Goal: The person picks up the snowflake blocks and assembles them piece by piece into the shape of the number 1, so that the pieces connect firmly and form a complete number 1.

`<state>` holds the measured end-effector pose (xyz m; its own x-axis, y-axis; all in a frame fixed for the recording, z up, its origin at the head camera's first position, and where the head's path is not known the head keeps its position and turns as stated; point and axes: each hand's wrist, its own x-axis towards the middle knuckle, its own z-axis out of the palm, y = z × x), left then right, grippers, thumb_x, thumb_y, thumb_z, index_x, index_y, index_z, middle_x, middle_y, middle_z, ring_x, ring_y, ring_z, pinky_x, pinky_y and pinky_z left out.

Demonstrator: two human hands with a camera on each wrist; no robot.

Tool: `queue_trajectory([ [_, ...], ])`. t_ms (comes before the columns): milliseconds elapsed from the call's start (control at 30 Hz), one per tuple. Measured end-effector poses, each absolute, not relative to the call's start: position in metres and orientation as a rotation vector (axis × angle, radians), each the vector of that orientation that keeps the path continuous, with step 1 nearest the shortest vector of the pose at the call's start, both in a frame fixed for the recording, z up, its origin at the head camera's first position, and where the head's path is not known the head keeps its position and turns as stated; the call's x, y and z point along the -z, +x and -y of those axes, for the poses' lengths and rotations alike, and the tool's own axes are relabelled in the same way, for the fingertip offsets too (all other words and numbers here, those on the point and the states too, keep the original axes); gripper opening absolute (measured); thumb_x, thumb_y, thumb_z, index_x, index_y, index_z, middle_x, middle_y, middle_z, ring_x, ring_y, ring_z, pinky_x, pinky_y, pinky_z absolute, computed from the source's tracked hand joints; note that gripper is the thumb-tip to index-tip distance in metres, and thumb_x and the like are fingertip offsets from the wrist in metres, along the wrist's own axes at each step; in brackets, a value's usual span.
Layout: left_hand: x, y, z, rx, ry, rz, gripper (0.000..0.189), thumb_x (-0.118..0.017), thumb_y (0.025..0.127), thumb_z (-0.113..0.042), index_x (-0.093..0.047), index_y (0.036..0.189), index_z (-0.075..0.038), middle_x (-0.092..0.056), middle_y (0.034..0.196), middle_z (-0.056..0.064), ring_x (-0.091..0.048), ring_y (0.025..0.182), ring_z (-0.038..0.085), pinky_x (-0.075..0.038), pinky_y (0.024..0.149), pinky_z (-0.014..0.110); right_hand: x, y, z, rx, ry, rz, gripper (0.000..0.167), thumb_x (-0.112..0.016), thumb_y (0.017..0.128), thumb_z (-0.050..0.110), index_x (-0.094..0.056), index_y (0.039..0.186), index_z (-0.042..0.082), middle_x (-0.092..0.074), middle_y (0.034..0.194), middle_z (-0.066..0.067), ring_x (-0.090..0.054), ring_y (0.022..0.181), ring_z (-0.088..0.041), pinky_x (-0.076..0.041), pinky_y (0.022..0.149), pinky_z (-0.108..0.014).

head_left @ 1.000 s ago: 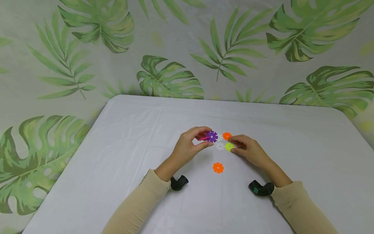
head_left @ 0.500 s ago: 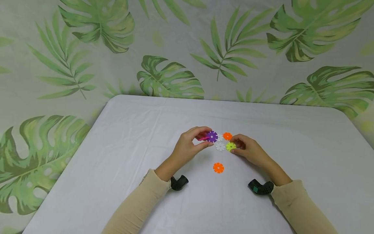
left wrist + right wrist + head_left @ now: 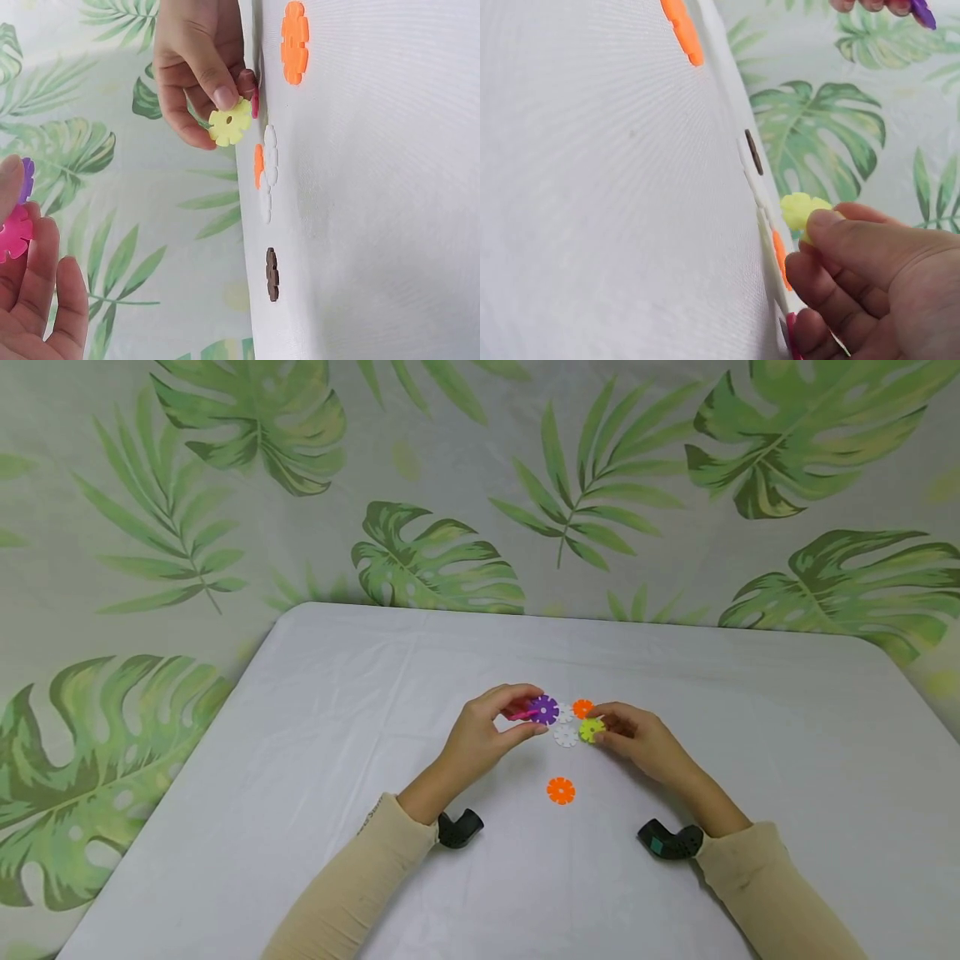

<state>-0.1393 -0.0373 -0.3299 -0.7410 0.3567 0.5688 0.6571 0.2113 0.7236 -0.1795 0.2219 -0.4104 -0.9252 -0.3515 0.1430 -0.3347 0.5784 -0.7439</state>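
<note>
Between thumb and fingers my left hand holds a purple notched disc joined to a pink notched disc. My right hand pinches a yellow notched disc by its edge, with thumb and fingertips. In the left wrist view the yellow disc appears raised off the table. Two white notched discs overlap on the cloth between the hands, with an orange notched disc beside them. Just below the right fingers, a second pink disc shows in the right wrist view.
Nearer the person, another orange disc lies flat on the white-covered table. A brown disc shows in both wrist views and is hidden in the head view. Behind the table hangs a leaf-patterned cloth.
My right hand has shifted the yellow disc slightly up in the head view, and its fingers have changed position on it. The left hand and its discs keep still.
</note>
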Motion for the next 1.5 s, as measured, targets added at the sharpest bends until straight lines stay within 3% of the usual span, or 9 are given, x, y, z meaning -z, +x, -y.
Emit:
queue_trajectory([
  [433,0.34,-0.147,0.038,1.545,-0.963,2.213,0.035,-0.073,0.072,0.0,-0.06,0.104,0.004,-0.063,0.093,0.011,-0.058,0.081,0.017,-0.049,0.074,0.028,0.392,-0.18,-0.225,1.427,-0.535,-2.686,0.029,-0.06,0.087,0.008,-0.057,0.115,0.007,-0.057,0.096,-0.01,-0.059,0.081,-0.023,-0.051,0.069,-0.026],
  [767,0.329,-0.14,0.038,1.552,-0.965,2.213,0.034,-0.072,0.071,0.003,-0.059,0.103,0.007,-0.062,0.091,0.016,-0.058,0.08,0.024,-0.049,0.073,0.031,0.378,-0.183,-0.223,1.514,-0.636,-2.694,0.03,-0.06,0.087,0.011,-0.056,0.116,0.003,-0.058,0.097,-0.012,-0.062,0.079,-0.029,-0.053,0.062,-0.035],
  [933,0.33,-0.14,0.039,1.552,-0.961,2.207,0.034,-0.072,0.071,0.004,-0.059,0.103,0.008,-0.062,0.091,0.016,-0.058,0.079,0.024,-0.05,0.073,0.033,0.366,-0.183,-0.217,1.541,-0.677,-2.725,0.031,-0.059,0.086,0.005,-0.055,0.117,0.001,-0.058,0.1,-0.011,-0.062,0.08,-0.023,-0.052,0.07,-0.028],
  [1100,0.33,-0.141,0.039,1.552,-0.955,2.211,0.034,-0.072,0.071,0.003,-0.059,0.102,0.008,-0.062,0.092,0.016,-0.058,0.079,0.024,-0.05,0.073,0.032,0.345,-0.175,-0.203,1.578,-0.702,-2.726,0.03,-0.057,0.085,-0.004,-0.054,0.115,-0.004,-0.057,0.099,-0.016,-0.061,0.082,-0.03,-0.049,0.071,-0.019],
  [1500,0.329,-0.14,0.039,1.562,-0.942,2.221,0.034,-0.072,0.071,0.003,-0.059,0.103,0.007,-0.062,0.093,0.016,-0.058,0.08,0.023,-0.049,0.074,0.032,0.323,-0.162,-0.183,1.637,-0.764,-2.703,0.029,-0.058,0.083,-0.007,-0.053,0.112,-0.006,-0.057,0.096,-0.018,-0.06,0.08,-0.034,-0.05,0.069,-0.019],
])
